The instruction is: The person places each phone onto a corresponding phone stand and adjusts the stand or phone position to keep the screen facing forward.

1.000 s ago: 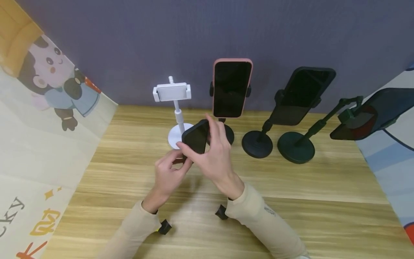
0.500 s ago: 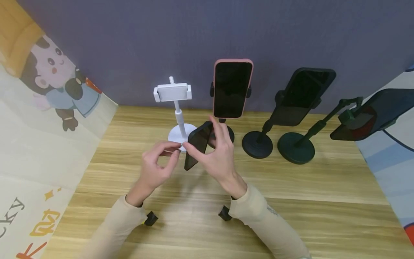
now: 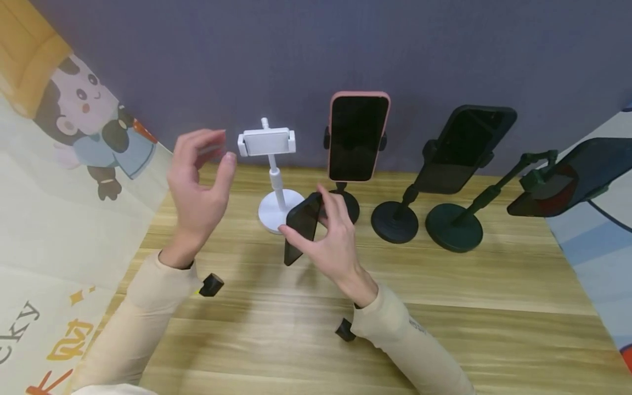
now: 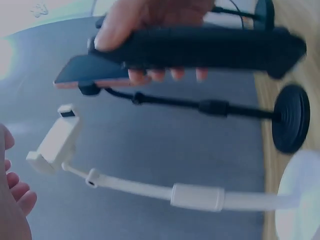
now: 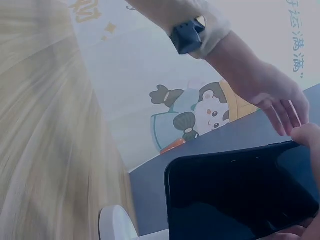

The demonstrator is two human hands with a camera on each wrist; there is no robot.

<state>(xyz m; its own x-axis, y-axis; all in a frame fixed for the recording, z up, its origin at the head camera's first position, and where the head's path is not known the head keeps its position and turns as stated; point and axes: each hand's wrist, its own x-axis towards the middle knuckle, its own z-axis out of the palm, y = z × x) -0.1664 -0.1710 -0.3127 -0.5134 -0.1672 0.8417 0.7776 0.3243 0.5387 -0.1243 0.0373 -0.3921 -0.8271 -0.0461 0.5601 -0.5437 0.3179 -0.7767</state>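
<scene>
A black smartphone is gripped by my right hand, thumb on its near edge and fingers on the far one. It hangs above the table, just in front of the white phone stand, whose clamp holds no phone. My left hand is raised to the left of that clamp, fingers loosely bent and thumb apart, holding nothing. In the left wrist view the phone is seen edge-on, and the white clamp lies near my left fingers.
Right of the white stand, a black stand holds a pink-cased phone. Farther right are a black stand and a dark green stand, each with a phone. A grey-blue panel backs the wooden table.
My left hand has let go of the phone and moved up and left, beside the white clamp. My right hand keeps the phone, which has turned more edge-on and shifted slightly toward me.
</scene>
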